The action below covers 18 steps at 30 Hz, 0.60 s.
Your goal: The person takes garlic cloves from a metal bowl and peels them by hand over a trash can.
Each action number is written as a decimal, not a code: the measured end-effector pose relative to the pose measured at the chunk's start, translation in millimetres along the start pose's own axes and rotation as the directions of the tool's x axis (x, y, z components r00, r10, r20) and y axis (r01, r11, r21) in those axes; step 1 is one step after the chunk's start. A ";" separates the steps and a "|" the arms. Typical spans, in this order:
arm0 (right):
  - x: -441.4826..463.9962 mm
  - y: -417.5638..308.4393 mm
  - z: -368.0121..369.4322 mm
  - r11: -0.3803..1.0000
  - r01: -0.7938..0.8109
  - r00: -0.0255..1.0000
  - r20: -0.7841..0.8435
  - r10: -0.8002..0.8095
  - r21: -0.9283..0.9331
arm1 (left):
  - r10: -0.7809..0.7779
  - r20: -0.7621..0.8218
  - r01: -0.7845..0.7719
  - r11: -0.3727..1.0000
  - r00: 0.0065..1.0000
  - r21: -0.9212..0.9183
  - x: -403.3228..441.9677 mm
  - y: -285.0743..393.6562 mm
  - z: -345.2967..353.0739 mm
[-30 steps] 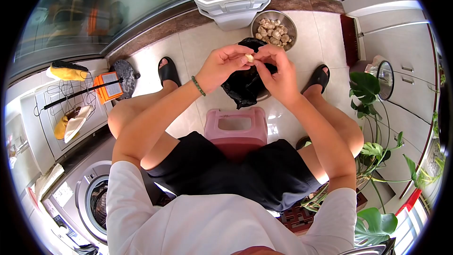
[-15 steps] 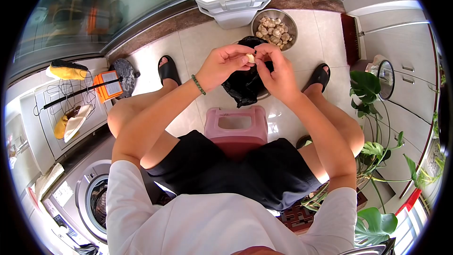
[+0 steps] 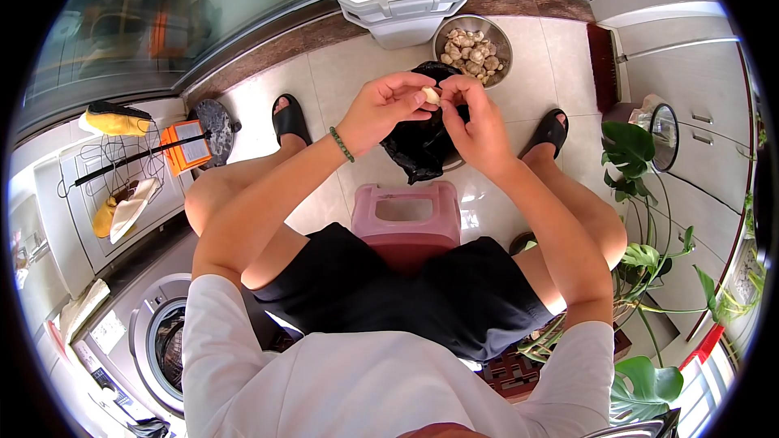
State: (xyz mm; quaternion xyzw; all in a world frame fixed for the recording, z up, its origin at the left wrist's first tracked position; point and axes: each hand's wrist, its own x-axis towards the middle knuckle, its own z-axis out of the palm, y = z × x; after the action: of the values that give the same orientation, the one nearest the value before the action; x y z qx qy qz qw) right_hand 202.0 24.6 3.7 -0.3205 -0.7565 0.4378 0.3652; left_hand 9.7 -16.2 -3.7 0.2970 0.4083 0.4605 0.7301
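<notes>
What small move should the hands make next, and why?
Probably a light pick at the pale clove with the right hand's fingertips while the left hand steadies it. The left fingers pinch the clove, the right fingertips are right beside it, and the open black bag is below to catch scraps. Whether any skin remains is too small to tell.

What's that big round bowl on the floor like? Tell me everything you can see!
The bowl is round and silvery, shiny like metal. It stands upright on pale floor tiles, near the grey-white box. Pale bulbs that look like garlic are heaped inside, and bare inner wall shows on one side. I can't tell whether the black bag beside it touches it.
</notes>
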 end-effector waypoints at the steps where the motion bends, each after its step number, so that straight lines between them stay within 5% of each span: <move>1: 0.0 -0.4 -0.2 1.000 -0.006 1.000 0.004 0.006 0.000 | 0.000 0.000 0.000 1.000 1.000 0.000 -0.1 0.1 0.0; 12: -1.1 3.4 1.1 1.000 0.011 1.000 0.006 -0.011 -0.005 | 0.016 0.015 -0.016 1.000 1.000 -0.011 0.6 -1.9 -0.8; 18: 0.7 1.6 3.7 0.929 -0.182 0.970 -0.098 0.224 0.322 | 0.231 0.032 -0.232 0.950 0.972 0.208 1.3 -4.6 -3.6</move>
State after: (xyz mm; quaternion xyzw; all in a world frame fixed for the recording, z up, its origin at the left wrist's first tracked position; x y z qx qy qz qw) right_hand 198.8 24.2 1.2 -0.3642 -0.6149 0.5644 0.4132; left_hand 8.8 -16.6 -9.5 0.4201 0.4144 0.4960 0.6370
